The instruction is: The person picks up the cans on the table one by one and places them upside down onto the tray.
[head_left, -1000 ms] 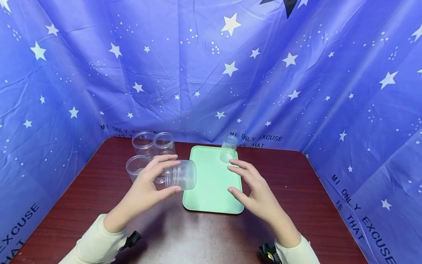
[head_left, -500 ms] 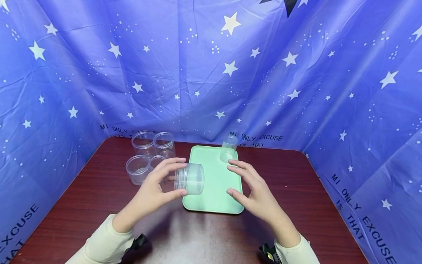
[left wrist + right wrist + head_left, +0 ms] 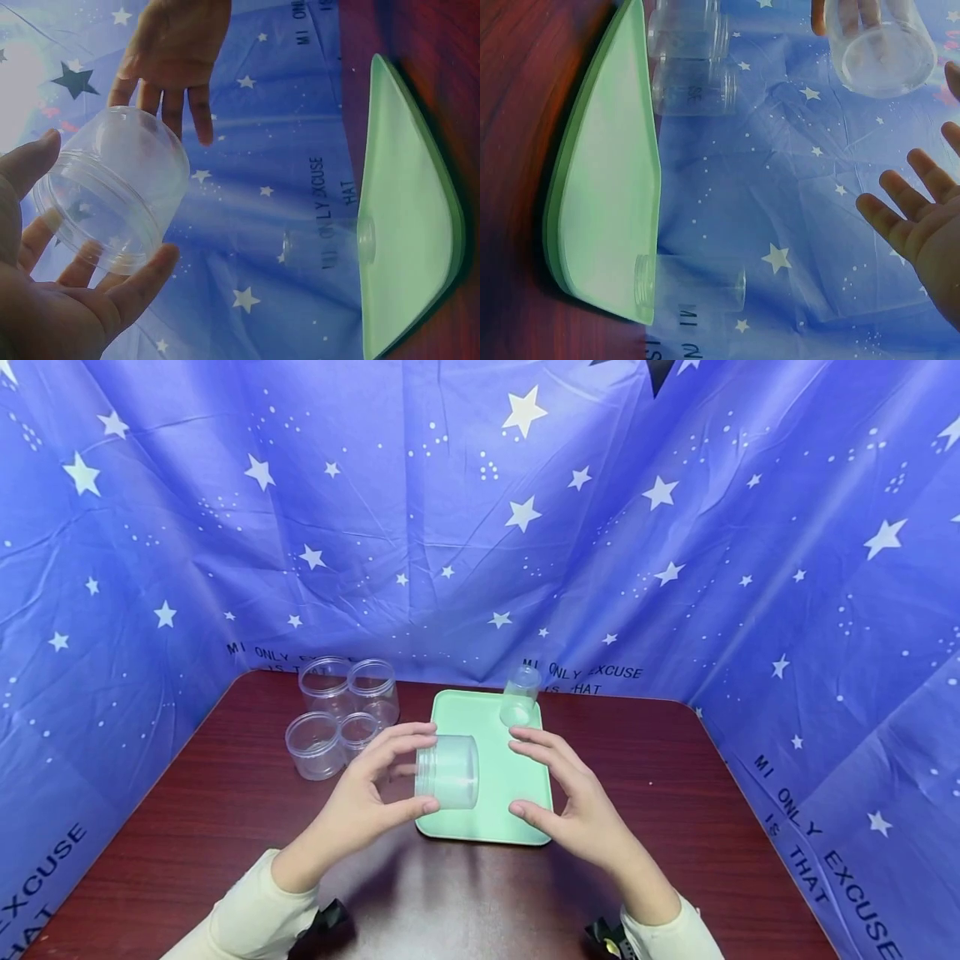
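Note:
My left hand (image 3: 367,802) grips a clear plastic jar (image 3: 456,772) by its threaded rim, holding it sideways above the green tray (image 3: 487,831) with its base pointing right. In the left wrist view, thumb and fingers curve around the rim of this jar (image 3: 142,161). Opposite the base, my right hand (image 3: 585,802) hovers over the tray's right side, fingers spread and relaxed, holding nothing. The right wrist view shows this hand (image 3: 930,225) apart from the jar. A narrower clear jar (image 3: 521,697) stands mouth down at the tray's far right corner.
Several clear jars stand mouth up in a cluster left of the tray, among them a wide one (image 3: 315,747) in front and a taller one (image 3: 375,693) behind. All rest on a dark red wooden table (image 3: 652,760). A blue starry curtain (image 3: 450,527) encloses the back and sides.
My left hand has carried the sideways jar right, from beside the cluster to over the tray. The right hand has shifted only slightly, staying near the tray's right side.

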`<state>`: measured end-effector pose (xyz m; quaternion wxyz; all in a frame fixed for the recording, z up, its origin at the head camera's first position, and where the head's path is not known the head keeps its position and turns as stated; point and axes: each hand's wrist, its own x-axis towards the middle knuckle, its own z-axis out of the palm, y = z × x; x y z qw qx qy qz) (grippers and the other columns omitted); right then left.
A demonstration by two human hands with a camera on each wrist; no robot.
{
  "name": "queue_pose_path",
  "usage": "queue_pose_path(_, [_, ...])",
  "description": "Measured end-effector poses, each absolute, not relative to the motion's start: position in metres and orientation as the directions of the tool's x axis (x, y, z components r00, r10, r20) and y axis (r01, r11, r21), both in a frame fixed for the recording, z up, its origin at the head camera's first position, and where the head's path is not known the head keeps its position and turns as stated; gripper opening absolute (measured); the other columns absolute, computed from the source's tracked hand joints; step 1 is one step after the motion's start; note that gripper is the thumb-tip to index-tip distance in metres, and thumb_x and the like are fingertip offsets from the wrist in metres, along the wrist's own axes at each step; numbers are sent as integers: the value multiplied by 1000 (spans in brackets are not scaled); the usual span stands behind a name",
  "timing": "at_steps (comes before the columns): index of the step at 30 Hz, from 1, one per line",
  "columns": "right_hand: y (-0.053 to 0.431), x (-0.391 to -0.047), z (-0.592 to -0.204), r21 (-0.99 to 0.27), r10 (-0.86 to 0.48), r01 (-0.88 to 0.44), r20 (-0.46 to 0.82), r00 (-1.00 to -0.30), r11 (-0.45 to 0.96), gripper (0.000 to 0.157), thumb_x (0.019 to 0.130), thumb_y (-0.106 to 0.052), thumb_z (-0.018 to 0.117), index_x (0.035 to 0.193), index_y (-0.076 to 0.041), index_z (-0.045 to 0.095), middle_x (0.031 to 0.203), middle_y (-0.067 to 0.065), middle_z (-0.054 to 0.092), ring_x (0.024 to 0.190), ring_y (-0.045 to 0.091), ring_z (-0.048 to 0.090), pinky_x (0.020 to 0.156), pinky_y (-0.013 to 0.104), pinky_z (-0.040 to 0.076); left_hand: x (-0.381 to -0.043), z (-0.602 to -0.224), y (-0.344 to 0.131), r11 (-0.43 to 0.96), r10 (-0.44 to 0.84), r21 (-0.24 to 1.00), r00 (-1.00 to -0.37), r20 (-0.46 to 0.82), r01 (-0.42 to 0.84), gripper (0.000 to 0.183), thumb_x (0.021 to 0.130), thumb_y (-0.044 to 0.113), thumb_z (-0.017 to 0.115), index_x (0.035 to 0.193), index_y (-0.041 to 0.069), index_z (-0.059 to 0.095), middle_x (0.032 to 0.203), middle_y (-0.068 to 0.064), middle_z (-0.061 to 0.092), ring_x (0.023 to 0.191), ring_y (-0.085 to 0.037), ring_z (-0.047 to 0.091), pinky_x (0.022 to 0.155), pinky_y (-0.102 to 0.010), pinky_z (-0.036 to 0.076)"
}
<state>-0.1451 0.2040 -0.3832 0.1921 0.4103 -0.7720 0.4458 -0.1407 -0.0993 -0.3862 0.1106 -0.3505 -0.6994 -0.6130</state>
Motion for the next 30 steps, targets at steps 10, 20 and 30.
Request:
queue_pose_path(10, [196, -142, -385, -543, -502, -824, 673, -543, 163, 70, 83, -16, 86, 144, -4, 53, 150, 21, 48, 142, 32, 45, 118, 28, 35, -139, -392, -93, -48, 377, 788, -720, 583, 613, 66, 77, -9, 84, 137, 3, 59, 149, -13, 50, 132, -20, 54, 99, -34, 56])
queue_pose_path(20, [188, -140, -391, -517, -530, -846, 683, -502, 135, 73, 89, -32, 82, 147, -2, 49, 152, 24, 45, 144, 33, 42, 119, 29, 34, -135, -397, -91, -69, 387, 800, -724, 572, 595, 65, 78, -8, 84, 136, 2, 58, 150, -12, 49, 133, -19, 53, 99, -32, 55])
queue_pose_path(30, [181, -141, -397, -484, -545, -870, 706, -452, 93, 75, 88, -33, 82, 148, -4, 48, 152, 27, 42, 143, 35, 41, 120, 33, 35, -135, -405, -82, -143, 407, 786, -688, 601, 601, 65, 76, -11, 83, 135, -1, 58, 149, -16, 48, 136, -23, 51, 101, -35, 55])
